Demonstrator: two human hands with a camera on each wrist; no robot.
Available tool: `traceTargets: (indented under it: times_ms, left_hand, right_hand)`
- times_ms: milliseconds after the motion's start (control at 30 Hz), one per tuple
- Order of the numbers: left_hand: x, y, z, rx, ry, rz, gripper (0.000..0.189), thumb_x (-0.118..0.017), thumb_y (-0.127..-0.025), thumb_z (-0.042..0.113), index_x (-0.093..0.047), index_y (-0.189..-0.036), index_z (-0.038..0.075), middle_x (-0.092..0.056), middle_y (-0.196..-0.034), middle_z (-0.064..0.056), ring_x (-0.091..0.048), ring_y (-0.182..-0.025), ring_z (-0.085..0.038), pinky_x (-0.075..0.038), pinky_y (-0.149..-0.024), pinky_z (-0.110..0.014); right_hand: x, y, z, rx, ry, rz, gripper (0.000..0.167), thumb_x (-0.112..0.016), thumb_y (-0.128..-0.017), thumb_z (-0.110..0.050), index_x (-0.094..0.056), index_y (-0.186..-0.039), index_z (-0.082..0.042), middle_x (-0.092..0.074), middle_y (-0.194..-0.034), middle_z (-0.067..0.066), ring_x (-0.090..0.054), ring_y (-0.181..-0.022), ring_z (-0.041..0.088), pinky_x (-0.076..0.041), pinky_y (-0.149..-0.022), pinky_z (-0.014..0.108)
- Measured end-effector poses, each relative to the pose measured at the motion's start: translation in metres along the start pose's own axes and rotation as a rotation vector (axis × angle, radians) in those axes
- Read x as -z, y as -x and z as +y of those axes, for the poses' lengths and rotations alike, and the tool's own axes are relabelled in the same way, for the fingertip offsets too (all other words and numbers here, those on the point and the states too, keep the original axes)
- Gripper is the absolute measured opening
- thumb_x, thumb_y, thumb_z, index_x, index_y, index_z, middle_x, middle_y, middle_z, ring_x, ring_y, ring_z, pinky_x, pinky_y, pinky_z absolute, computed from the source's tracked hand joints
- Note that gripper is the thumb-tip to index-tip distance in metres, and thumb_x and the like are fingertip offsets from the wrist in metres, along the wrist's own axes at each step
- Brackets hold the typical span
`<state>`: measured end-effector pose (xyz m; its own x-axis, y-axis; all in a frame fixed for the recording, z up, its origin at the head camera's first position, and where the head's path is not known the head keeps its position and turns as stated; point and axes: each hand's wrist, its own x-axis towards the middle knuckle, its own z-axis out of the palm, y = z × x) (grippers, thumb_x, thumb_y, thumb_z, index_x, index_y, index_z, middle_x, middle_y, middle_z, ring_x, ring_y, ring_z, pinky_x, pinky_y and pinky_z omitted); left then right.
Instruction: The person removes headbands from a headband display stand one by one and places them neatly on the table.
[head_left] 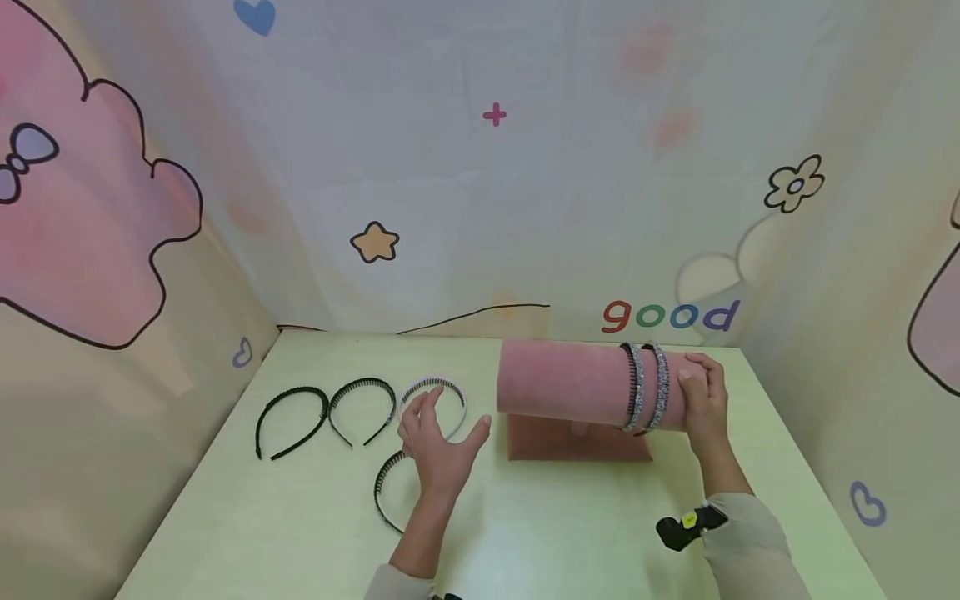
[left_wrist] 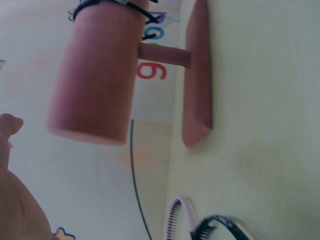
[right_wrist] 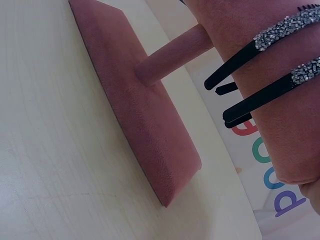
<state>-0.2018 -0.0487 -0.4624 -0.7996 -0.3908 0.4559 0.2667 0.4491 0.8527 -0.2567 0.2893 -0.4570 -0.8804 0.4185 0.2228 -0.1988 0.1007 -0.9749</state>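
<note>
A pink velvet headband display stand (head_left: 562,379) stands at the right of the table, a padded roll on a post and flat base (right_wrist: 140,115). Two black headbands with silver glitter, one (head_left: 634,387) beside the other (head_left: 660,387), sit around the roll near its right end. My right hand (head_left: 703,404) holds that end, thumb at the front. My left hand (head_left: 438,450) is in the air with fingers spread, holding nothing, left of the roll. Behind it in the head view are a white headband (head_left: 459,392) and a partly hidden dark headband (head_left: 382,496).
Two more black headbands, one (head_left: 300,390) at far left and one (head_left: 363,382) beside it, lie on the pale table (head_left: 247,533). A printed cloth backdrop (head_left: 465,183) rises behind the table and along both sides.
</note>
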Motion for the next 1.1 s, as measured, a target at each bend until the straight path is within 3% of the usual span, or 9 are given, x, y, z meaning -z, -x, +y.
traceTargets:
  times_ms: [333,600,833,1100]
  left_hand:
    - [-0.012,-0.012,0.035,-0.062,0.076,-0.085,0.073,-0.079,-0.07,0.035,-0.047,-0.133,0.016,-0.037,-0.13,-0.005,-0.027,-0.12,-0.028,-0.021,-0.091,-0.053]
    - [-0.025,-0.017,0.049,-0.117,0.103,-0.13,0.073,-0.078,-0.07,0.038,-0.046,-0.132,0.016,-0.04,-0.128,-0.002,-0.03,-0.119,-0.024,-0.022,-0.092,-0.053]
    - [-0.041,-0.017,0.056,-0.182,0.066,-0.176,0.078,-0.078,-0.067,0.04,-0.047,-0.132,0.013,-0.042,-0.128,-0.004,-0.03,-0.122,-0.024,-0.024,-0.094,-0.053]
    - [-0.063,-0.019,0.069,-0.262,-0.011,-0.321,0.076,-0.078,-0.068,0.042,-0.045,-0.132,0.016,-0.043,-0.13,-0.001,-0.03,-0.123,-0.021,-0.027,-0.095,-0.047]
  right_hand:
    - [-0.002,0.001,-0.007,-0.016,0.017,-0.012,0.03,-0.044,-0.094,-0.017,-0.046,-0.124,-0.012,-0.047,-0.113,-0.011,-0.042,-0.1,0.01,-0.03,-0.085,0.028]
    - [0.0,-0.002,0.003,-0.037,0.031,-0.008,0.029,-0.044,-0.095,-0.022,-0.047,-0.124,-0.02,-0.045,-0.116,-0.01,-0.041,-0.101,0.01,-0.031,-0.084,0.028]
    - [0.0,-0.003,0.004,-0.043,0.025,0.003,0.029,-0.045,-0.094,-0.021,-0.049,-0.122,-0.019,-0.046,-0.116,-0.01,-0.041,-0.102,0.01,-0.03,-0.087,0.029]
    - [-0.001,-0.005,0.002,-0.018,-0.013,-0.011,0.027,-0.045,-0.095,-0.019,-0.049,-0.122,-0.017,-0.047,-0.115,-0.009,-0.041,-0.102,0.011,-0.029,-0.086,0.028]
